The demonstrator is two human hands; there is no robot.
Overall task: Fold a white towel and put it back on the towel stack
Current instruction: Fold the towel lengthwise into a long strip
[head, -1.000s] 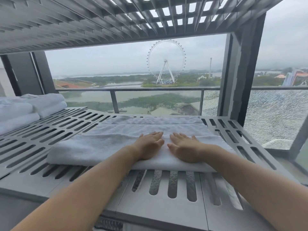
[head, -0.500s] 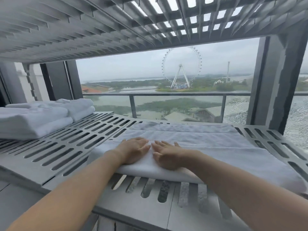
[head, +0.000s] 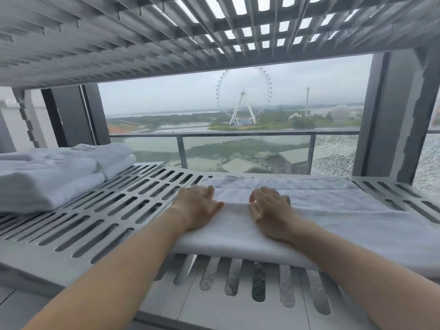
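I've got both hands on the white towel, which lies lengthwise on the slotted shelf. It's folded into a long band, w/ a thicker doubled layer along its near edge and a thinner strip showing at its far edge. The left hand sits palm-down at the towel's left end, its fingers straight and close together, flat on the cloth and gripping nothing. The right hand is just to the right of it, also palm-down on the towel. Its fingers bend a bit at the knuckles, but I see no cloth pinched, so I read it as pressing too. A fold edge runs between the two hands; my guess is the flat palms are there to smooth it so the layers don't spring apart. The towel stack sits well left of the towel on the same shelf, w/ bare slots between, so the finished piece prob needs only a short carry. Judging by its length, the towel wants at least one more fold across before it matches the stack, so approx mid-task. Risk as I see it: soft layers could slide apart on the lift. Beyond the towel there's a glass railing and a Ferris wheel, neither part of the job.
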